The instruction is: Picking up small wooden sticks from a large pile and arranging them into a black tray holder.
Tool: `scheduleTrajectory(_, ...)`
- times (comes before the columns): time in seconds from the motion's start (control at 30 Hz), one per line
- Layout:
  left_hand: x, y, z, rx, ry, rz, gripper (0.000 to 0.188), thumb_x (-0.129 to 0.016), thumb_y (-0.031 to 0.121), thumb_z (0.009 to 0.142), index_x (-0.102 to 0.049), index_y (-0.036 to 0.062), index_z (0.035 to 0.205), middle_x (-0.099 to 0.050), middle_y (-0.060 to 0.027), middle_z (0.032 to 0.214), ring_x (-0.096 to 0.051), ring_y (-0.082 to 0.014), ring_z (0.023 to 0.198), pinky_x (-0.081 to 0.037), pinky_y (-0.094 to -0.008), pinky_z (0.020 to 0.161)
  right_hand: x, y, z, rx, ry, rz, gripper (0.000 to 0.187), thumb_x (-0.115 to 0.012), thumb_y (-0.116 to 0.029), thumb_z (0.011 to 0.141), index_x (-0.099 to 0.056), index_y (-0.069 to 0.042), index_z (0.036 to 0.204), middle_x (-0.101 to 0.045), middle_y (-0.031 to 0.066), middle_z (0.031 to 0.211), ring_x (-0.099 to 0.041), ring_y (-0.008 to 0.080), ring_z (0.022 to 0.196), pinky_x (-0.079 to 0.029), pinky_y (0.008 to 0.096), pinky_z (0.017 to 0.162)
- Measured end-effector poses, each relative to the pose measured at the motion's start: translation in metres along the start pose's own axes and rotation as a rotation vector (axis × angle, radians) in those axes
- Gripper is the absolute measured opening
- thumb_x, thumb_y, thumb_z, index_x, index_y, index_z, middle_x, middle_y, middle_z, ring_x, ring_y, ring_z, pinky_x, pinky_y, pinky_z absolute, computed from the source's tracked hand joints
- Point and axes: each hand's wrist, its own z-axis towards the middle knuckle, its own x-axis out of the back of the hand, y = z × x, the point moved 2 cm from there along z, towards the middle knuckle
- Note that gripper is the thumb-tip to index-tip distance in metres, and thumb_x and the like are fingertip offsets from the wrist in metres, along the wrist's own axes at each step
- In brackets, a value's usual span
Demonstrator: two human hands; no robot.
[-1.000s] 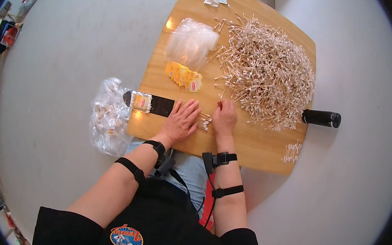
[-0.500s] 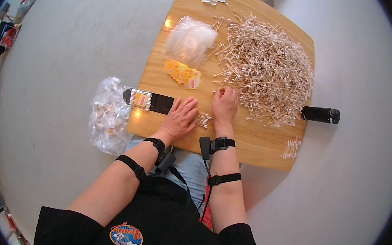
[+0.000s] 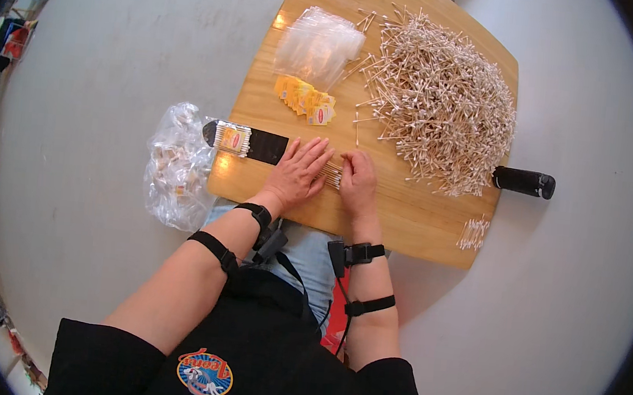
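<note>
My left hand [image 3: 300,174] lies flat, fingers stretched out, over a small row of cotton swabs [image 3: 332,174] on the wooden table. Part of that row is hidden beneath the palm and fingers. At the row's right end, my right hand [image 3: 359,180] has its fingers pinched together on the swabs; its fingertips are partly hidden. Left of my hands, a black strip [image 3: 268,147] lies on the table. On its left part rests a flat pack of cotton swabs [image 3: 232,139] with a yellow label card. A large heap of loose cotton swabs [image 3: 447,103] covers the table's right side.
Clear plastic bags [image 3: 320,45] are stacked at the far left, with yellow cards [image 3: 307,101] fanned below them. A filled plastic bag [image 3: 177,169] hangs by the left edge. A black cylinder [image 3: 524,182] sticks out at the right edge, near a few swabs [image 3: 473,234].
My right hand has come from the heap's near edge down toward the row beside my left hand. My left hand stays flat over the row. The whole view has shifted slightly.
</note>
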Motion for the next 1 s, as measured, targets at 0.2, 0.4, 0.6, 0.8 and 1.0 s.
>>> scheduleTrajectory(0.2,0.000,0.005,0.001,-0.018,-0.027,0.058,0.056,-0.058,0.031,0.092,-0.046,0.0124,0.144,-0.036,-0.0097,0.156,-0.032,-0.0255,0.145,-0.019,-0.0494,0.120,0.003,0.010,0.024,-0.200,0.104,-0.186,0.010,-0.066,-0.008,0.084,-0.061,-0.004,0.091,-0.060,0.0136,0.089,-0.058,0.0345,0.087,-0.047,0.0441,0.078)
scheduleTrajectory(0.4,-0.004,-0.002,-0.001,-0.007,-0.022,0.041,0.049,-0.059,0.030,0.092,-0.052,0.0104,0.137,-0.038,-0.0109,0.154,-0.032,-0.0266,0.145,-0.020,-0.0496,0.120,-0.004,0.017,0.033,-0.098,0.033,-0.375,0.012,-0.070,-0.013,0.082,-0.060,-0.007,0.085,-0.059,0.0114,0.087,-0.058,0.0323,0.086,-0.046,0.0437,0.077)
scheduleTrajectory(0.6,-0.001,-0.002,-0.002,-0.011,-0.023,0.023,0.050,-0.060,0.029,0.091,-0.050,0.0096,0.137,-0.038,-0.0115,0.154,-0.032,-0.0276,0.145,-0.021,-0.0499,0.120,0.005,0.019,0.009,-0.067,-0.039,-0.320,0.011,-0.070,-0.011,0.081,-0.062,-0.006,0.086,-0.060,0.0118,0.088,-0.059,0.0317,0.083,-0.047,0.0436,0.073)
scheduleTrajectory(0.8,0.001,0.004,0.001,-0.008,-0.028,0.034,0.056,-0.060,0.030,0.091,-0.047,0.0098,0.142,-0.035,-0.0114,0.156,-0.031,-0.0276,0.146,-0.020,-0.0492,0.120,0.012,0.018,0.024,-0.238,-0.082,-0.093,0.021,-0.068,-0.014,0.085,-0.065,-0.007,0.105,-0.060,0.0133,0.090,-0.062,0.0324,0.087,-0.051,0.0440,0.073)
scheduleTrajectory(1.0,-0.003,0.001,0.000,-0.027,-0.014,0.046,0.051,-0.061,0.030,0.091,-0.051,0.0078,0.136,-0.040,-0.0120,0.152,-0.033,-0.0279,0.145,-0.021,-0.0493,0.120,-0.005,0.019,0.062,-0.121,-0.005,-0.397,0.018,-0.066,-0.016,0.088,-0.062,-0.008,0.103,-0.059,0.0154,0.096,-0.061,0.0345,0.091,-0.051,0.0458,0.077)
